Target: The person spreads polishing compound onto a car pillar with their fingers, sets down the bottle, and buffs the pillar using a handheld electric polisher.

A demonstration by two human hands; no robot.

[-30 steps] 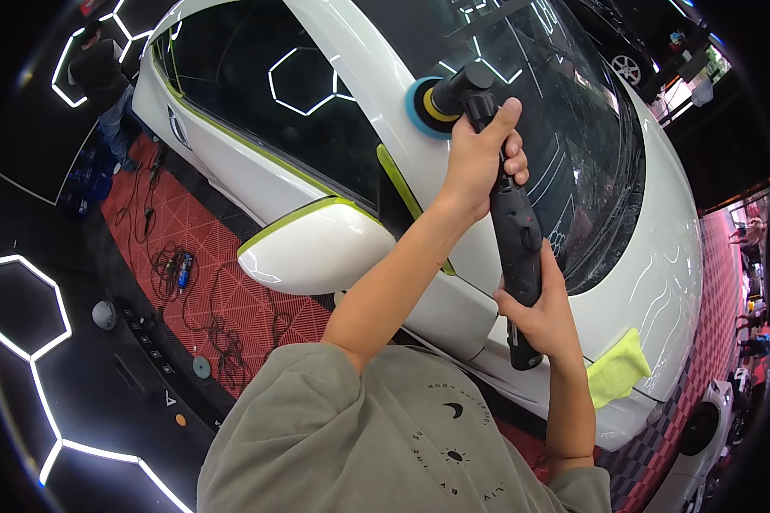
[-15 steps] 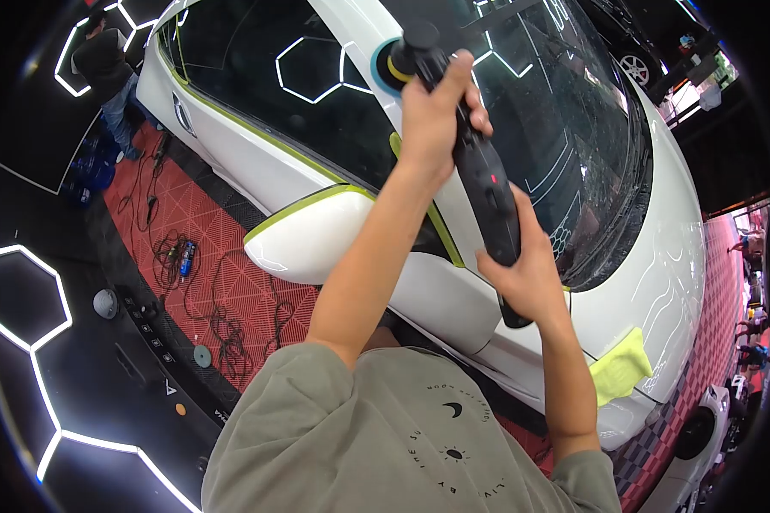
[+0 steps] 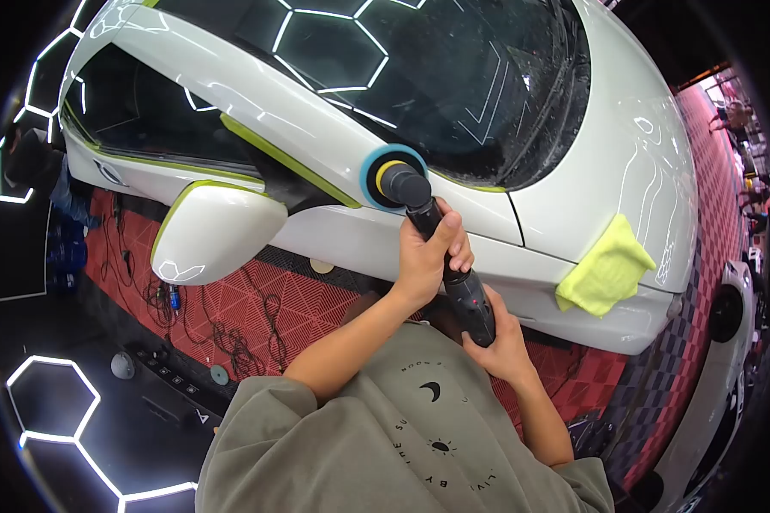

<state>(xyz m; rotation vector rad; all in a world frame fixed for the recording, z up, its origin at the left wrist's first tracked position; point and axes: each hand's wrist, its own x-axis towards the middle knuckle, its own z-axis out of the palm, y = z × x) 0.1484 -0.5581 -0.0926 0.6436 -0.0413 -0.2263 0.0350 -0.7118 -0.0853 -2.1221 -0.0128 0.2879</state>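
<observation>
A black cordless polisher (image 3: 469,299) with a blue-rimmed round pad (image 3: 370,175) is gripped in both hands. My left hand (image 3: 428,256) wraps around its neck just behind the head. Farther back, my right hand (image 3: 500,342) closes around the rear of its body. The pad lies at the lower end of the white car's windshield pillar (image 3: 308,120), above the front fender. Whether it presses on the paint cannot be made out. Green masking tape (image 3: 291,162) edges the side window, and the white side mirror (image 3: 222,231) sits left of the polisher.
A yellow-green cloth (image 3: 607,267) drapes over the front fender. Cables (image 3: 235,342) and a small blue item (image 3: 174,297) lie on the red floor tiles (image 3: 316,308). A person (image 3: 38,167) stands near the car's rear. Another white car (image 3: 701,410) is at right.
The polisher and both hands have come down and toward me, from higher up the windshield pillar to its lower end. My view has shifted toward the front of the car.
</observation>
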